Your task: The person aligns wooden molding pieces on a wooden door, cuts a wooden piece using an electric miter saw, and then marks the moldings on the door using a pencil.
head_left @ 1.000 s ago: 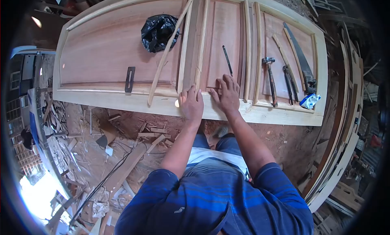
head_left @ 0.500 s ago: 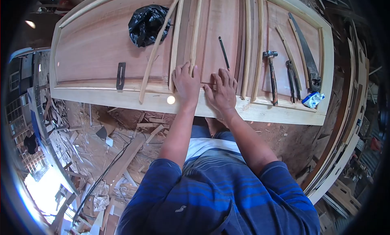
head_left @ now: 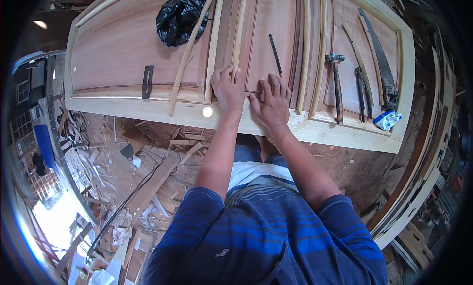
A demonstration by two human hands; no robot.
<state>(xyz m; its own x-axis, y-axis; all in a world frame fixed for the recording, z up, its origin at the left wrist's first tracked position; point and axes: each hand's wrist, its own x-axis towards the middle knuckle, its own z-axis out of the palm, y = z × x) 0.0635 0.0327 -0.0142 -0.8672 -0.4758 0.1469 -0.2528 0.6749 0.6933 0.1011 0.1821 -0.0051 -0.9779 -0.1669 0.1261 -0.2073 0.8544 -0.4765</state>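
Room between moulding (head_left: 240,29) and pencil (head_left: 275,54); right hand (head_left: 273,103) (spread) blocks below.

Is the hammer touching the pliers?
Apart. The head view shows bare panel all along between the hammer and the pliers.

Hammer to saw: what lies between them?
In the head view, the pliers and two thin wood strips, one right alongside the saw.
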